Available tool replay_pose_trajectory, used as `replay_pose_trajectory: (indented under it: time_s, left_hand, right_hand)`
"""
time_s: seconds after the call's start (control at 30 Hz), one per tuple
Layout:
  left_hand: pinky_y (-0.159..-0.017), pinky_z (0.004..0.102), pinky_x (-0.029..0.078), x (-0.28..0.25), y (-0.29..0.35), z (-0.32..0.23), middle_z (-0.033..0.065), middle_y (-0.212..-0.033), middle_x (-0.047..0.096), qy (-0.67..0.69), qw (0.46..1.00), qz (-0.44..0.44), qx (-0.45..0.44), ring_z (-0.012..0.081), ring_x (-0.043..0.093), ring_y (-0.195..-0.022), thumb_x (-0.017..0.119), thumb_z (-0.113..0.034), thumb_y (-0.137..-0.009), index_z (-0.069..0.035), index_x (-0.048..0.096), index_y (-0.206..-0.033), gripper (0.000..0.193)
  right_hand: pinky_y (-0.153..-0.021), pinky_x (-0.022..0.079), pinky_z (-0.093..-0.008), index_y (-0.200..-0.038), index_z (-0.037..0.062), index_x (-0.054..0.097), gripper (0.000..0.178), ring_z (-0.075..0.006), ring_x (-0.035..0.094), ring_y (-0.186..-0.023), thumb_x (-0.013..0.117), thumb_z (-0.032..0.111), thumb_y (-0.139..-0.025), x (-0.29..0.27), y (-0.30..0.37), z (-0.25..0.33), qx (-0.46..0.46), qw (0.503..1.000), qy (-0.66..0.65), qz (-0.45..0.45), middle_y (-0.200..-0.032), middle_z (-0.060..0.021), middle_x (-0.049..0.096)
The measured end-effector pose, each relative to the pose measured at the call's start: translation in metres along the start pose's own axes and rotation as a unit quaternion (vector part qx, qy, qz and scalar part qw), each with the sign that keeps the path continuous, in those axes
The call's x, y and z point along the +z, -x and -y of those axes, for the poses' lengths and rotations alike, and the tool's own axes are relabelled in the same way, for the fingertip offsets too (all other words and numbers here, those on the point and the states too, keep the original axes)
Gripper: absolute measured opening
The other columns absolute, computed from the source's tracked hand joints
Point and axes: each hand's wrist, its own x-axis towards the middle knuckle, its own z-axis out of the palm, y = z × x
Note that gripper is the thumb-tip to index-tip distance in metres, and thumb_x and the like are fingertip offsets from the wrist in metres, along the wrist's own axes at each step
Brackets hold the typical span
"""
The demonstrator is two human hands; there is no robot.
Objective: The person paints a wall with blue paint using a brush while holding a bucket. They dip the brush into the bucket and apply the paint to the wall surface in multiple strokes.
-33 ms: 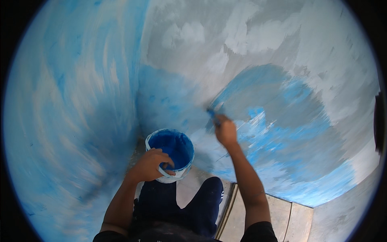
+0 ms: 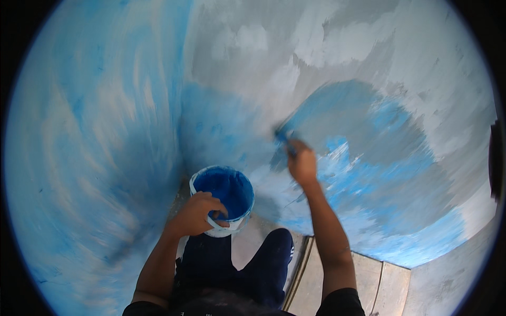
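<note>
The left hand [image 2: 200, 213] covers the near left rim of the bucket [image 2: 232, 181], blocking entry there; its far and right rim lie open. Between bucket and right forearm [image 2: 329, 224] is 1 free passage, bounded by the front wall [image 2: 342, 42] beyond. The left wall [image 2: 105, 131] closes the left side; 2 legs [image 2: 271, 258] stand below.

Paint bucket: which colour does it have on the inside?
The paint bucket is deep blue inside, seen in the head view.

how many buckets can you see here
1: the white bucket, blue inside, held by the left hand, just left of the picture's middle. Others could be hidden from this view.
</note>
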Motion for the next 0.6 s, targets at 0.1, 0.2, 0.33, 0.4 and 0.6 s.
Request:
replay_pose_trajectory:
  time_s: [0.1, 0.2, 0.33, 0.4, 0.6]
  left_hand:
    - [-0.083, 0.0414, 0.044, 0.000, 0.006, 0.001, 0.0026, -0.077, 0.067, -0.014, 1.000, -0.021, -0.010, 0.0237, 0.059, -0.083, 0.094, -0.036, -0.075, -0.012, 0.082, -0.092, 0.031]
    - [-0.083, 0.0409, 0.044, 0.003, 0.004, 0.000, 0.0030, -0.077, 0.067, -0.007, 0.999, -0.024, -0.026, 0.0230, 0.059, -0.082, 0.096, -0.035, -0.073, -0.011, 0.082, -0.092, 0.033]
    - [-0.084, 0.0409, 0.043, 0.007, -0.004, 0.002, 0.0008, -0.076, 0.066, 0.004, 1.000, -0.013, -0.028, 0.0219, 0.060, -0.083, 0.094, -0.036, -0.076, -0.014, 0.082, -0.092, 0.030]
    - [-0.083, 0.0408, 0.043, 0.008, -0.005, 0.004, 0.0007, -0.076, 0.066, 0.007, 0.999, -0.009, -0.036, 0.0220, 0.059, -0.082, 0.094, -0.036, -0.076, -0.014, 0.082, -0.092, 0.030]
    - [-0.078, 0.0406, 0.043, 0.005, -0.002, 0.004, 0.0015, -0.075, 0.066, -0.012, 1.000, -0.016, -0.020, 0.0229, 0.058, -0.078, 0.095, -0.033, -0.073, -0.012, 0.081, -0.090, 0.030]
  right_hand:
    - [-0.090, 0.060, -0.0433, -0.113, -0.0053, 0.073, 0.021, -0.0418, 0.073, -0.107, 0.071, -0.005, -0.093, -0.038, -0.036, 0.026, -0.032, 0.987, -0.031, -0.154, -0.122, -0.0256, 0.073]
    - [-0.090, 0.061, -0.0421, -0.113, -0.0041, 0.072, 0.022, -0.0405, 0.073, -0.111, 0.070, -0.009, -0.091, -0.032, -0.025, 0.025, -0.069, 0.974, 0.020, -0.216, -0.125, -0.0242, 0.072]
    - [-0.081, 0.066, -0.0405, -0.114, 0.0042, 0.071, 0.035, -0.0354, 0.072, -0.120, 0.066, -0.010, -0.082, 0.046, 0.059, -0.036, -0.073, 0.985, 0.135, -0.077, -0.140, -0.0190, 0.066]
    - [-0.083, 0.064, -0.0455, -0.114, 0.0066, 0.070, 0.033, -0.0375, 0.073, -0.113, 0.065, -0.008, -0.085, 0.066, 0.080, -0.041, -0.056, 0.994, 0.094, 0.002, -0.136, -0.0166, 0.068]
    - [-0.100, 0.057, -0.0478, -0.117, 0.0050, 0.074, 0.040, -0.0428, 0.069, -0.115, 0.064, -0.012, -0.082, 0.023, 0.018, -0.024, -0.062, 0.997, -0.031, -0.046, -0.128, -0.0226, 0.071]
